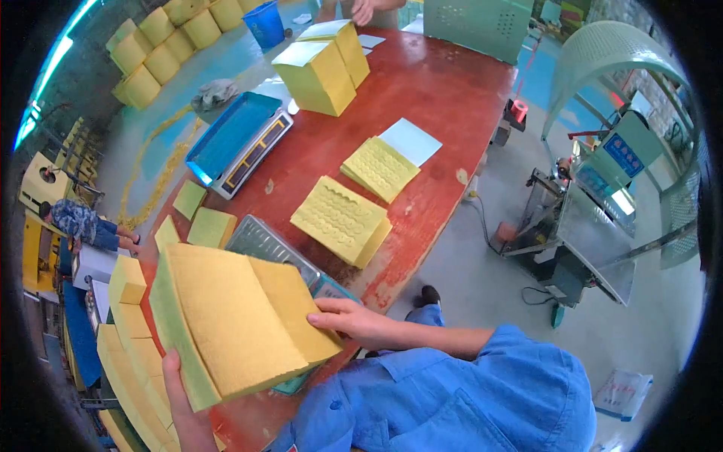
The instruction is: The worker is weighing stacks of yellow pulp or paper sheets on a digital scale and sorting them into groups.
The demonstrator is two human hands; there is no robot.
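Observation:
A thick stack of yellow paper point(233, 316) is held up in front of me, tilted, with a step between two bundles. My left hand point(181, 392) is closed on its lower left side, mostly hidden beneath it. On the right edge, my right hand point(350, 319) grips the stack, thumb on the face and the other fingers out of sight. Behind the stack, a clear plastic tray point(267, 242) is partly covered. Farther along the red table point(422, 83) lie two low piles of yellow paper with punched wavy patterns, a nearer one point(340, 215) and a farther one point(380, 167).
A scale with a blue pan point(237, 135) stands at the table's left edge. Beyond are tall yellow paper stacks point(320, 75) and another person's hand point(363, 10). A light blue sheet point(410, 142) lies near the right edge. On the right stand a machine point(595, 233) and a chair point(610, 53).

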